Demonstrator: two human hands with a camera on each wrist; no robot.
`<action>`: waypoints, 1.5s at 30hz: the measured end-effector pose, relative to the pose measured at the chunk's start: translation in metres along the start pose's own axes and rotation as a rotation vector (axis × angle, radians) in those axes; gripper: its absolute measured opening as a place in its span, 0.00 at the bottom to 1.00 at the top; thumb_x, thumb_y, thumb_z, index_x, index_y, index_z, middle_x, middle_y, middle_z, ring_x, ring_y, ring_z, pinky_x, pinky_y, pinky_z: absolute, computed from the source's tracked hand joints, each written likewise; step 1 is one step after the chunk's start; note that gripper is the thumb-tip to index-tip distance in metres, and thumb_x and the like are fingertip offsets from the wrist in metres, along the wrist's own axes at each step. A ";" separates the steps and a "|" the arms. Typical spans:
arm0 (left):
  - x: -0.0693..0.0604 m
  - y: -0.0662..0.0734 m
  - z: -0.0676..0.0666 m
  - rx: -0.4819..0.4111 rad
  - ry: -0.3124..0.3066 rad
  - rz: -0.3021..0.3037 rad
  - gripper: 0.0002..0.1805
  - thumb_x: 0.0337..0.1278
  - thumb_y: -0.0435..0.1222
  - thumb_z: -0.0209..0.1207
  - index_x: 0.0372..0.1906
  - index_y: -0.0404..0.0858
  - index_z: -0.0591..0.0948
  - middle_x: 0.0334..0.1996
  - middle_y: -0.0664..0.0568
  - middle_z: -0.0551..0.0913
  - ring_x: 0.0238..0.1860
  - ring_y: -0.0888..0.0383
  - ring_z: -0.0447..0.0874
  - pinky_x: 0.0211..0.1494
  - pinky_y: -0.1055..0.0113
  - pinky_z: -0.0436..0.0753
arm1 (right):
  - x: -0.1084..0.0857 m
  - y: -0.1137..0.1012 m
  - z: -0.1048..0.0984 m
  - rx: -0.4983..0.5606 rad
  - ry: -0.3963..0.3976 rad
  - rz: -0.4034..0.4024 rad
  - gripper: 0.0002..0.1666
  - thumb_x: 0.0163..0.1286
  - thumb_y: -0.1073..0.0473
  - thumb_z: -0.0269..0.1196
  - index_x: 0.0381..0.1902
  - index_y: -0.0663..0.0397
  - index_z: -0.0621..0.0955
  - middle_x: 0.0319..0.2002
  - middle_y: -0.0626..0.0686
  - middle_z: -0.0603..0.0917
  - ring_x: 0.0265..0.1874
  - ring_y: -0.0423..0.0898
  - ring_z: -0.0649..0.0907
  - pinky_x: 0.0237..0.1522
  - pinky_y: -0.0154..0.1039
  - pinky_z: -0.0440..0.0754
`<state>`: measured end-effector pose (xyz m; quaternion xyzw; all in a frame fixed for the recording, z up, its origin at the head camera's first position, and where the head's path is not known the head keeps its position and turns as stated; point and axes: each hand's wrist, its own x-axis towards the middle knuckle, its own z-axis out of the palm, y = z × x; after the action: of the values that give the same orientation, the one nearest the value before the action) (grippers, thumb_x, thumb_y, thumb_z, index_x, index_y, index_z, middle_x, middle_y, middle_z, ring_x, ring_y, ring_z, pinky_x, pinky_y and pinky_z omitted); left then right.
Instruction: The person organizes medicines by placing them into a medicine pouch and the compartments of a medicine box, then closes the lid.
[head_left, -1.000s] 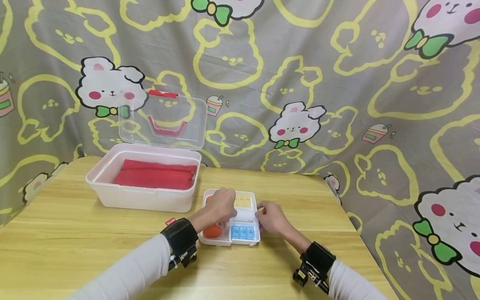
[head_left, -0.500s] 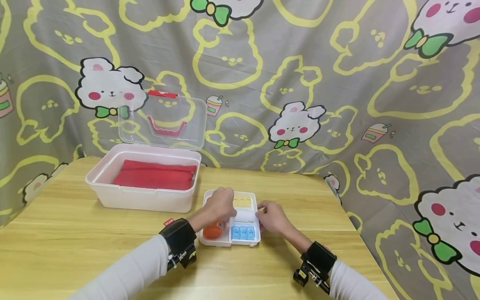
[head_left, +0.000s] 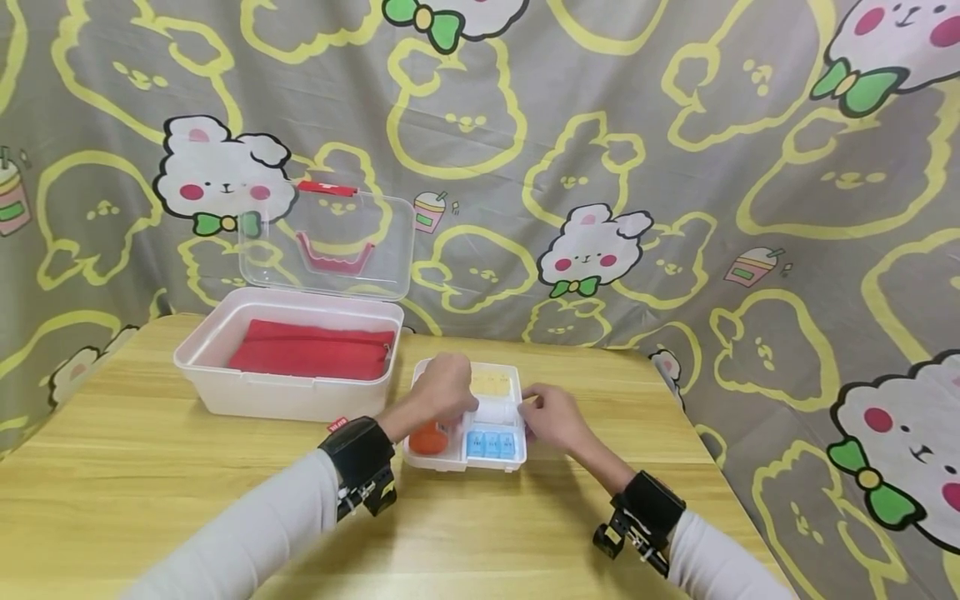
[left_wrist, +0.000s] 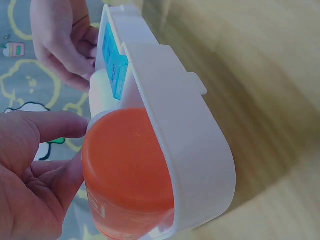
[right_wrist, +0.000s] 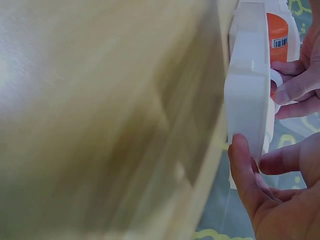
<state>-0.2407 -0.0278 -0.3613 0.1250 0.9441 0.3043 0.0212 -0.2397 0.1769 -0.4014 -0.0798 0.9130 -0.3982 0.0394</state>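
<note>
In the head view, a white plastic organizer box [head_left: 444, 465] appears raised slightly above the table. It contains orange bottles [left_wrist: 129, 160], a white roll-shaped item [head_left: 495, 411], a blue pill case [head_left: 491, 445] and a yellow case [head_left: 490, 383]. My left hand [head_left: 442, 390] reaches over the box's left half and pinches a white ring-like part [right_wrist: 276, 82] near its middle; exactly what that part is, I cannot tell. At the right side wall, my right hand [head_left: 553, 419] grips the box between thumb and fingers.
Further left stands a white storage bin [head_left: 292, 400] with its clear lid [head_left: 330, 250] up and a red zippered pouch [head_left: 311, 350] inside. A patterned cloth [head_left: 465, 192] hangs behind the wooden table [head_left: 525, 542].
Both hands and the organizer box have moved away from me and slightly to the right, apparently upward too. The storage bin stays where it was.
</note>
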 end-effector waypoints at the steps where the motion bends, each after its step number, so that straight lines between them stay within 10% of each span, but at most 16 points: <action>1: 0.001 0.002 -0.003 0.012 0.003 0.005 0.28 0.45 0.27 0.69 0.09 0.44 0.61 0.08 0.59 0.55 0.10 0.63 0.61 0.15 0.74 0.57 | 0.001 -0.002 -0.002 0.002 0.008 -0.005 0.19 0.71 0.65 0.58 0.56 0.70 0.80 0.25 0.56 0.85 0.19 0.55 0.87 0.25 0.50 0.87; 22: 0.029 0.020 -0.105 0.121 0.076 -0.020 0.19 0.50 0.28 0.63 0.13 0.41 0.68 0.12 0.55 0.62 0.12 0.58 0.70 0.16 0.72 0.66 | 0.023 -0.073 -0.033 -0.032 0.054 -0.183 0.23 0.78 0.53 0.54 0.62 0.61 0.78 0.28 0.57 0.84 0.18 0.47 0.85 0.24 0.43 0.86; 39: 0.021 -0.022 -0.178 0.129 0.182 -0.181 0.09 0.61 0.31 0.61 0.41 0.31 0.87 0.38 0.38 0.87 0.25 0.47 0.84 0.25 0.69 0.78 | 0.034 -0.089 0.003 -0.128 0.011 -0.285 0.23 0.79 0.52 0.54 0.61 0.62 0.80 0.12 0.50 0.76 0.11 0.46 0.82 0.17 0.37 0.76; 45: 0.014 -0.048 -0.190 0.166 0.238 -0.232 0.08 0.56 0.29 0.61 0.38 0.28 0.85 0.36 0.36 0.84 0.29 0.44 0.80 0.27 0.66 0.75 | 0.038 -0.095 0.023 -0.182 -0.014 -0.309 0.20 0.77 0.53 0.57 0.56 0.61 0.83 0.26 0.54 0.87 0.19 0.42 0.81 0.27 0.36 0.77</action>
<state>-0.2872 -0.1697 -0.2339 -0.0203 0.9699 0.2335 -0.0659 -0.2633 0.0896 -0.3477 -0.2251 0.9219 -0.3145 -0.0233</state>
